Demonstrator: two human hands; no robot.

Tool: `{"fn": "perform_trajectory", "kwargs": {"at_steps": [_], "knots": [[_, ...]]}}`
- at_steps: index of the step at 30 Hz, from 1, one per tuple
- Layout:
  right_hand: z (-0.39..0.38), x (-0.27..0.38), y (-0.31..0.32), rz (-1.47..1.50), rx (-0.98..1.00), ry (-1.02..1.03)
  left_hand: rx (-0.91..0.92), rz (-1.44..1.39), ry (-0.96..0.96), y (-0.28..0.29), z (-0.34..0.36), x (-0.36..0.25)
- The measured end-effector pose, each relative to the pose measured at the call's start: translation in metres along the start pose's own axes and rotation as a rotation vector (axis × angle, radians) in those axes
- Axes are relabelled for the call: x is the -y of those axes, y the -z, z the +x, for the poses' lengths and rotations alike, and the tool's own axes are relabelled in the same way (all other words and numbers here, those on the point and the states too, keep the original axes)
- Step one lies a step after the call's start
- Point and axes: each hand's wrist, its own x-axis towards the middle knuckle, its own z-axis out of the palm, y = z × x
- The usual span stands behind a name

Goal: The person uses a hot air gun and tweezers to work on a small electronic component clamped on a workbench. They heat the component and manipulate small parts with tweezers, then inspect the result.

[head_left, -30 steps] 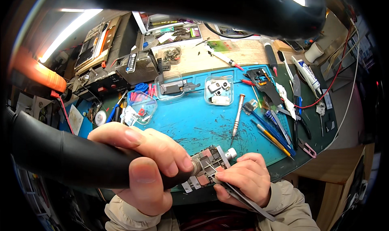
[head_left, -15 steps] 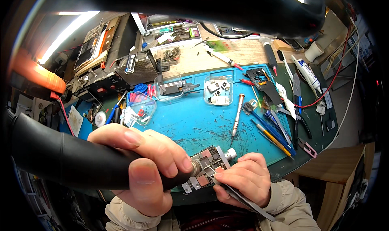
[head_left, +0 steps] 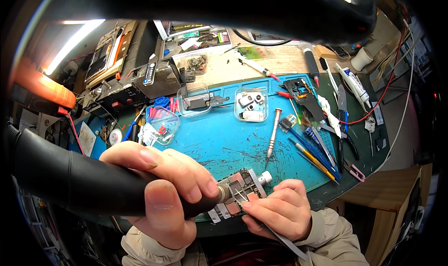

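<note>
My left hand [head_left: 165, 196] is wrapped round a black hot air tool [head_left: 84, 182], whose ringed metal nozzle [head_left: 222, 192] points right, close over a circuit board [head_left: 238, 179] clamped in a metal holder [head_left: 265, 177] at the mat's front edge. My right hand [head_left: 282, 210] has its fingers closed on long metal tweezers [head_left: 291, 247]; their thin tips lie over the middle of the board, near the nozzle. My left thumb and fingers hide part of the tool, and the nozzle hides part of the board.
Around the blue mat [head_left: 205, 149] lie clear parts boxes [head_left: 251, 105], a screwdriver [head_left: 274, 133], brushes and picks [head_left: 317, 161], pliers [head_left: 347, 142] and a dark flex assembly [head_left: 301, 95]. A metal machine [head_left: 154, 79] stands back left. A black bar [head_left: 210, 9] crosses overhead.
My right hand and the tweezers have shifted slightly left over the board. My left hand and the black tool have moved very slightly left.
</note>
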Motion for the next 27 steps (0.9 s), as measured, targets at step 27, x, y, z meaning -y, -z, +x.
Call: {"fn": "perform_trajectory", "kwargs": {"at_steps": [27], "knots": [[-0.0002,0.0008,-0.0035,0.001,0.000,0.009,-0.016,0.000,-0.001,0.0012,0.0007,-0.0016]]}}
